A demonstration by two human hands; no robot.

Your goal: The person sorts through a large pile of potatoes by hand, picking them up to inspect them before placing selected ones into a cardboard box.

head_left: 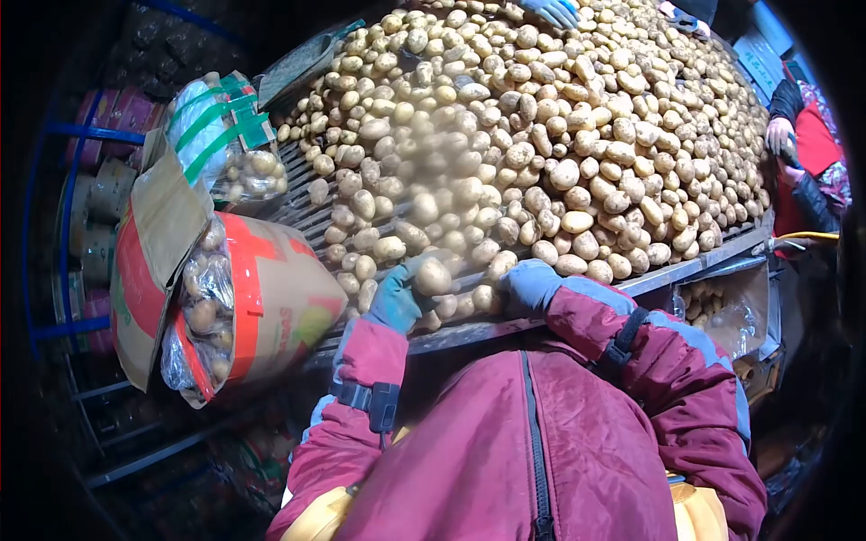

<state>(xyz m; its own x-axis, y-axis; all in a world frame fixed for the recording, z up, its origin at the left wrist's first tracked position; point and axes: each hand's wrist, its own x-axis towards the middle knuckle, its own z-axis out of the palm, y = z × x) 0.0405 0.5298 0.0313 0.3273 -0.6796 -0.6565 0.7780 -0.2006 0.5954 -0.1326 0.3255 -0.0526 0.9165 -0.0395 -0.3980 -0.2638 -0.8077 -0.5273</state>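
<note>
A large heap of potatoes (577,144) covers a slatted metal table (302,203). At the table's near edge my left hand (397,298), in a teal glove, is closed on a potato (433,277). To its right, my right hand (532,283), in a blue-grey glove, rests against the potatoes at the same edge. Its fingers are hidden behind the back of the glove, so what it holds, if anything, cannot be seen. More potatoes lie between the two hands. A blurred patch in the view covers part of the heap.
Left of the table stand an open carton (280,311) of bagged potatoes and a plastic bag (253,171) with green tape. A lined box (722,311) sits below the table's right side. Co-workers' gloved hands (552,11) reach in from the far side; another person (812,149) stands at right.
</note>
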